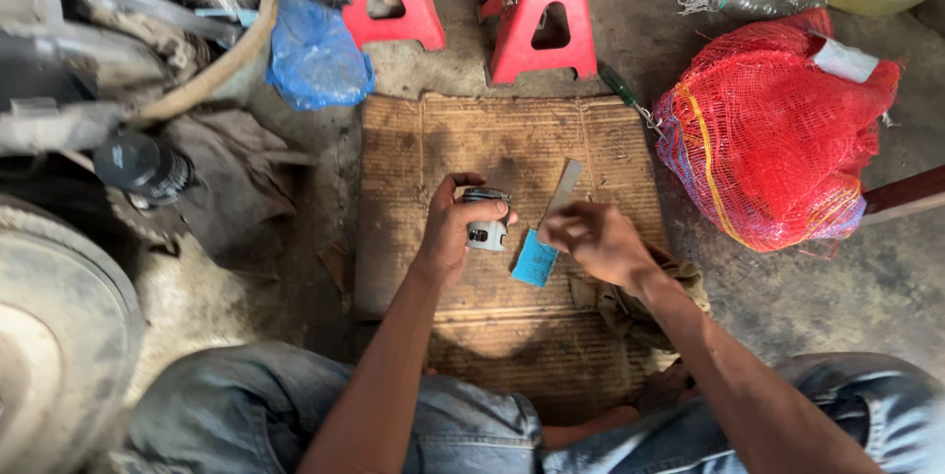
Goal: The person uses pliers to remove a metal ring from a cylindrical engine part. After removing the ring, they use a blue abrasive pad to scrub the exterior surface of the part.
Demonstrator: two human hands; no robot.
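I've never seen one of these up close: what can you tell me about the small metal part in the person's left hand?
The metal part is a short, stubby cylinder, dull grey with darker grime and a dark top rim. Its side looks cut with openings, though detail is too small to tell. It is held about upright above the worn cardboard sheet. The left hand wraps it from the left, fingers curling over its top. The right hand, beside it, holds a flat strip with a blue end, apparently not touching it.

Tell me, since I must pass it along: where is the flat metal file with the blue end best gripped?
Probably by the blue end, coming from the near side. The file lies tilted, bare blade pointing away, and the right hand already covers its middle. The left hand holds a small metal cylinder beside it.
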